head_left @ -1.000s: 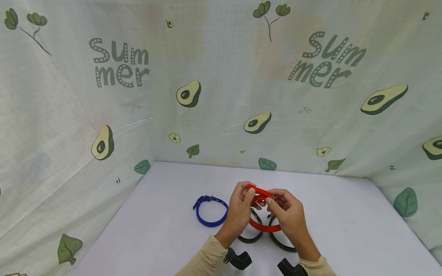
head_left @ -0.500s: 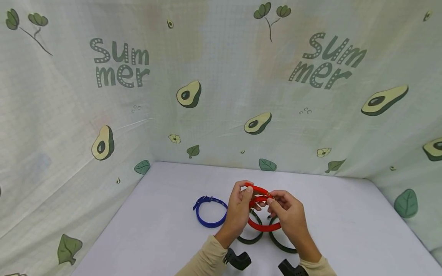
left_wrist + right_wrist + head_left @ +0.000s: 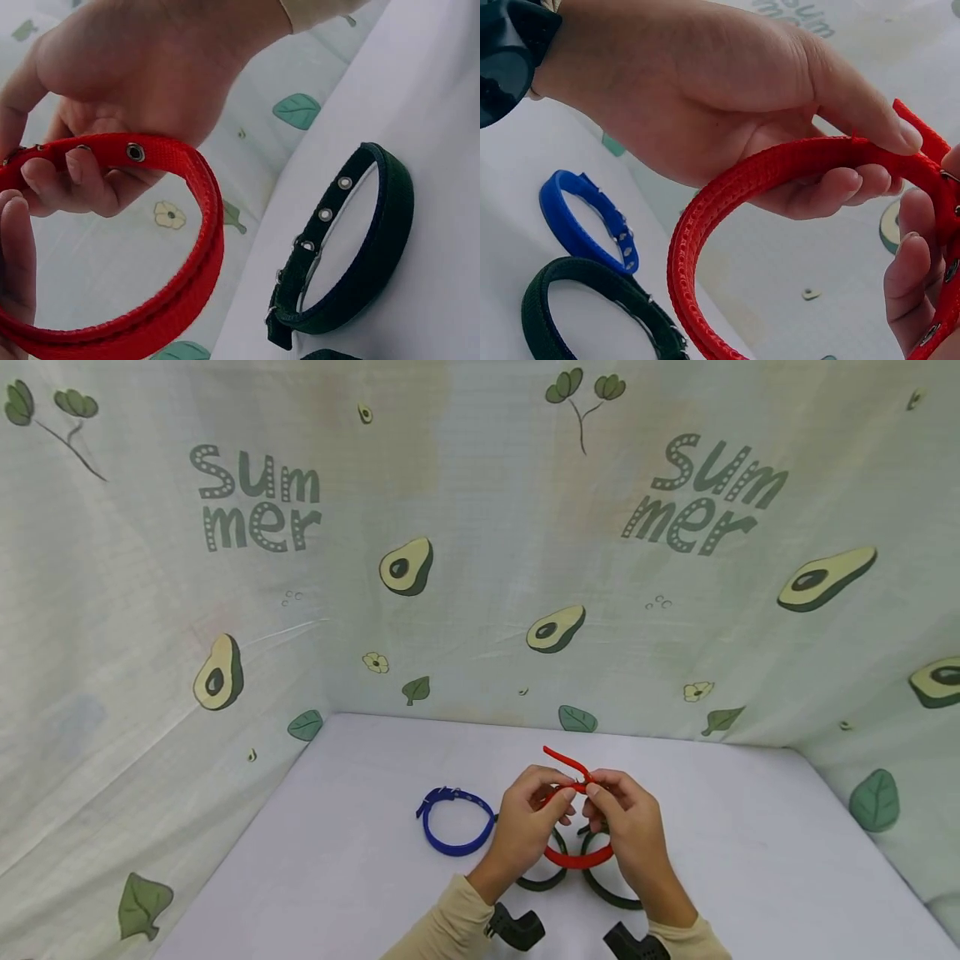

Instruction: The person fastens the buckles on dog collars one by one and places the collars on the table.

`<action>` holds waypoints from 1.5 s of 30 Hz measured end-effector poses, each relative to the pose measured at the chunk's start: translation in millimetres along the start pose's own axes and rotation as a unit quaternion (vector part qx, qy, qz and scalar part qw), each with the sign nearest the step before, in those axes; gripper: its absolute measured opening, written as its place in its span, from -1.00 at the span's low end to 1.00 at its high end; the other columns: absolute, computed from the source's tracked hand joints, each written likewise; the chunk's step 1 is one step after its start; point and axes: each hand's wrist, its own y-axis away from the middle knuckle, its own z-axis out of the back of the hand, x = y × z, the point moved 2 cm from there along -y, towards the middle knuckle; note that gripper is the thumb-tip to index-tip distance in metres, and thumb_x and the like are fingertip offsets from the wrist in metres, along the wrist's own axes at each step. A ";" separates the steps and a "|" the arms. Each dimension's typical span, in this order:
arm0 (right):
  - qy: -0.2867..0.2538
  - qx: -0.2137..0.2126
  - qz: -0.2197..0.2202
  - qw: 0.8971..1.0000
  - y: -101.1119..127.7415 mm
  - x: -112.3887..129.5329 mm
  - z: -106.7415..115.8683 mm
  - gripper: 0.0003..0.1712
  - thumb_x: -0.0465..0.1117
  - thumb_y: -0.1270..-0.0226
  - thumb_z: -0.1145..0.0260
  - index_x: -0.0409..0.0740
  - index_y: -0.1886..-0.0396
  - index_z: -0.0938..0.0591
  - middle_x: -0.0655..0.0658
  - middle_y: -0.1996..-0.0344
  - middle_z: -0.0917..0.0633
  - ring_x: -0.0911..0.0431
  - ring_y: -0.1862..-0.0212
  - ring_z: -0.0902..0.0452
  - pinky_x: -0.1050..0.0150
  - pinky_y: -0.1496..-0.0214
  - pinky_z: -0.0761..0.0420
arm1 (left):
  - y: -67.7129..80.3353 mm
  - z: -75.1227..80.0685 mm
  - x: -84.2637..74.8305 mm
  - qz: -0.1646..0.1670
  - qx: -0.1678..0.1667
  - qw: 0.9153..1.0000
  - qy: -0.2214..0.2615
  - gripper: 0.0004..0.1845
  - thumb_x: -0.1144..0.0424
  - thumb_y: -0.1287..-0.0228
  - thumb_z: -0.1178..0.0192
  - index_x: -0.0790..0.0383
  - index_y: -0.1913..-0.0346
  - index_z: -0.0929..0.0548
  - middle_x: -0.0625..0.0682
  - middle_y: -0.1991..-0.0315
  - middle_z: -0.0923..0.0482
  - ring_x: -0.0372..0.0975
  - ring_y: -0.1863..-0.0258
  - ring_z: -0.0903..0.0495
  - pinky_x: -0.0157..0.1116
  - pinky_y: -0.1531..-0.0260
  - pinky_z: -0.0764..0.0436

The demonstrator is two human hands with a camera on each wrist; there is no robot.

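The red collar [image 3: 576,857] was held up off the bench [image 3: 360,860], near the middle of the near side, between both hands; its loose tail [image 3: 564,759] stuck up and away to the far left above the knuckles; the loop hung down toward the person. The left hand [image 3: 528,822] pinched the strap near the buckle, fingers [image 3: 52,184] curled round the band with its metal eyelets showing; the right hand [image 3: 628,827] gripped the same strap from the other side, thumb on top and fingers [image 3: 832,191] curled beneath it; neither hand was slack. To work the strap at the buckle well, it seemed best to keep the pinch close to the buckle, hold the loop steady with one hand and move only the tail with the other, so the webbing would not twist.

Below the hands lay two dark green collars [image 3: 611,889] side by side on the bench, partly hidden by the wrists; a blue collar [image 3: 455,820] lay just to their left, closed into a ring. The bench was pale lilac-white and plain; behind and to both sides hung a pale green curtain [image 3: 480,568] printed with avocados, leaves and the word Summer; beige sleeves [image 3: 450,927] and black wrist mounts [image 3: 517,927] showed at the near edge.
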 end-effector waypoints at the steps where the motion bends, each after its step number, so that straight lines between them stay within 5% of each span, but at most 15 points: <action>1: -0.001 0.001 0.000 1.000 -0.3 0.8 -0.4 -0.78 -0.25 -0.51 -0.24 -0.33 0.01 -0.58 -0.26 0.43 -0.63 -0.07 0.47 -0.55 0.26 0.40 -0.66 | 0.6 0.1 0.1 -0.005 -0.003 1.000 -0.007 -0.82 0.40 -0.42 -0.21 0.34 -0.02 -0.64 0.14 0.06 -0.52 -0.03 0.30 -0.67 -0.25 0.32 -0.71; 18: -0.001 0.014 -0.030 0.999 -5.0 2.8 -0.6 -0.75 -0.18 -0.56 -0.18 -0.28 -0.01 -0.60 -0.24 0.43 -0.63 -0.10 0.45 -0.56 0.25 0.36 -0.67 | 3.7 -3.0 -0.6 -0.113 -0.029 0.989 -0.092 -0.77 0.29 -0.48 -0.17 0.25 -0.08 -0.71 0.05 0.06 -0.44 -0.35 0.42 -0.64 -0.37 0.53 -0.67; 31: -0.001 0.012 -0.038 0.999 -3.4 -1.5 6.1 -0.74 -0.18 -0.55 -0.19 -0.27 -0.03 -0.60 -0.24 0.44 -0.65 -0.17 0.45 -0.55 0.24 0.38 -0.66 | 2.3 -10.0 -0.3 -0.135 -0.023 0.977 -0.163 -0.78 0.39 -0.47 -0.15 0.28 -0.07 -0.69 0.06 0.08 -0.42 -0.44 0.48 -0.60 -0.51 0.52 -0.61; 45: 0.018 0.055 0.023 0.998 -1.5 2.3 3.9 -0.67 -0.23 -0.44 -0.32 -0.17 -0.15 -0.64 -0.19 0.30 -0.68 -0.04 0.39 -0.61 0.24 0.37 -0.67 | 3.5 -3.0 0.3 -0.126 -0.032 0.982 -0.140 -0.77 0.46 -0.49 -0.09 0.24 -0.04 -0.69 0.10 0.13 -0.42 -0.34 0.55 -0.57 -0.48 0.59 -0.60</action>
